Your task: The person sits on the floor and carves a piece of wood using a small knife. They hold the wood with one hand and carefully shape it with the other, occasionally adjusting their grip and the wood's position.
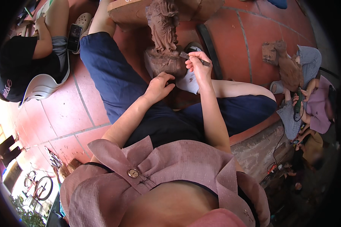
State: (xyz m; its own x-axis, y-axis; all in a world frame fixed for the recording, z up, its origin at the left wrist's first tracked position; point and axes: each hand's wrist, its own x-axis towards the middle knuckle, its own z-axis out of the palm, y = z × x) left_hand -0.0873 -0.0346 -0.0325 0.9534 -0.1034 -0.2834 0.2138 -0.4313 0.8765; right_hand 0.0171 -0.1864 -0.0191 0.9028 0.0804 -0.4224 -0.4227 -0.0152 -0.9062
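Saw 1 brown statue (pixel 163 28) at the upper centre of the frame, set on 1 rough base (pixel 163 62) between 2 trousered legs (pixel 115 70), likely placed there for easy reach by both hands. Found the right hand (pixel 200 67) grasping 1 chisel (pixel 184 55) rather like a pen, with the blade close beside the statue's lower end, presumably for fine control. Found the left hand (pixel 158 89) loosely curled at the near edge of the base, without a tool, probably to steady it; could not tell the pressure. Counted 2 hands, 1 chisel and 1 statue there. Noted 1 pale sock (pixel 188 82) just right of the base and 1 brown slab (pixel 202 9) at the top edge. Farther out, at upper left, counted 1 phone (pixel 74 37) near 1 clog (pixel 83 22), plus 1 pale chair (pixel 45 86) beneath 1 seated person (pixel 24 70). Spotted 1 green tool (pixel 298 104) near 1 brown carving (pixel 290 73) at right, and 1 bicycle (pixel 44 188) at lower left.
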